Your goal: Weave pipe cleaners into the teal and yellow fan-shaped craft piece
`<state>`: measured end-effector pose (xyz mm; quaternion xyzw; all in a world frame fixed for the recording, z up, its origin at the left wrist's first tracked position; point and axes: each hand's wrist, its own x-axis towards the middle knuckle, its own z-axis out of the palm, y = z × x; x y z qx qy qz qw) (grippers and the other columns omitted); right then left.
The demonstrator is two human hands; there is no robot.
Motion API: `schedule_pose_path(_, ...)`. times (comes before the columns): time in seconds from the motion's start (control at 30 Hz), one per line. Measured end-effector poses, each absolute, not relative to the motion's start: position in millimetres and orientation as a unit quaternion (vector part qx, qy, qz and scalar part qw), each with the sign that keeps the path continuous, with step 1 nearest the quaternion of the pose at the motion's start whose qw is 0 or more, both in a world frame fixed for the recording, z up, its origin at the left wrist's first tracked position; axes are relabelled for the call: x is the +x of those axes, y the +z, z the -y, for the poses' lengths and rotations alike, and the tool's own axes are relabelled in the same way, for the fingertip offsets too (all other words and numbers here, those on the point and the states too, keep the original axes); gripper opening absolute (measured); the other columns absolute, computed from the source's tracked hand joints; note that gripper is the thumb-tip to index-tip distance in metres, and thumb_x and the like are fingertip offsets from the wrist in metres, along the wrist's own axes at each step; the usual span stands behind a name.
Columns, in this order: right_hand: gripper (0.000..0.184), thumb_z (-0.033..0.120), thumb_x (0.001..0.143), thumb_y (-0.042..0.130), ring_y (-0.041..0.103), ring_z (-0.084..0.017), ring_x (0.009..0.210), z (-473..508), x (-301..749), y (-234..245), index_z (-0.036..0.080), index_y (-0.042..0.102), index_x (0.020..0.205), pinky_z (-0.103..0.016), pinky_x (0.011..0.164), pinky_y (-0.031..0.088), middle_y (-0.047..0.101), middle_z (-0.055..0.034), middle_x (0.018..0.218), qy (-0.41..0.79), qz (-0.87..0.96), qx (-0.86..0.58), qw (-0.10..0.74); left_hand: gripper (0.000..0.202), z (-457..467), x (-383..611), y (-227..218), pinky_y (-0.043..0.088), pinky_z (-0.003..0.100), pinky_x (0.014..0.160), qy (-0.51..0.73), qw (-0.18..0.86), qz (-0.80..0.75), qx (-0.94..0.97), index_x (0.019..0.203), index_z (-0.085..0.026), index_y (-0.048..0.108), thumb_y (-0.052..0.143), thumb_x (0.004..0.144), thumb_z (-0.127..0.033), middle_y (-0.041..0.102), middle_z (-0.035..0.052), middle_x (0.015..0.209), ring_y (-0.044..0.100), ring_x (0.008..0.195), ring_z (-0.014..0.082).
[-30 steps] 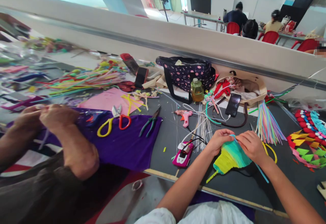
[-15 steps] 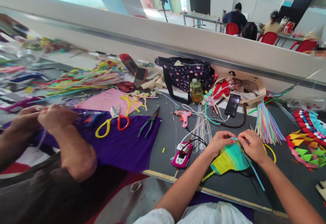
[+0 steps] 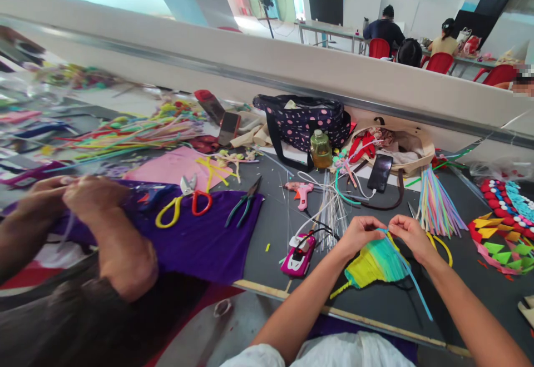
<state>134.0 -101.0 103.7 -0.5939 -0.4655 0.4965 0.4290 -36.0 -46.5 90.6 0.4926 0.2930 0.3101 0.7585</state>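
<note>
My left hand (image 3: 359,234) and my right hand (image 3: 411,235) meet over a fan-shaped woven piece (image 3: 375,263) that runs from yellow through green to blue. Both hands pinch its top edge with closed fingers. A long blue strip (image 3: 411,281) trails from the right hand's pinch down toward the table's near edge. The piece lies on the dark grey table (image 3: 279,228), with a yellow stem poking out at its lower left.
A pink hot-glue gun (image 3: 298,251) lies left of my hands, a bundle of pastel strips (image 3: 438,206) right. Behind are thin wires (image 3: 334,211), a phone (image 3: 381,172), an oil bottle (image 3: 321,148), a dotted bag (image 3: 306,119). A co-worker's hands (image 3: 79,200) work on purple cloth (image 3: 200,233) by scissors (image 3: 183,203) and pliers (image 3: 246,200).
My hands have shifted slightly together at the top of the woven piece, and the blue strip now hangs longer and lower to the right. The co-worker's hands have barely moved.
</note>
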Motion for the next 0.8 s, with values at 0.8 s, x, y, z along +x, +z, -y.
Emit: schedule_pose_path(0.8,0.022,0.041,0.087,0.054,0.059,-0.02,0.079,108,137,101,0.023,0.064,0.096,-0.032,0.071,0.047,0.064,-0.0057,0.09,0.239,0.624,-0.638,0.383,0.041,45,-34,80,0.04,0.02,0.056,0.311,0.793,-0.315,0.419,0.08,-0.012,0.068,0.088,0.049,-0.031,0.062,0.0,0.065,0.053,0.056,0.0082)
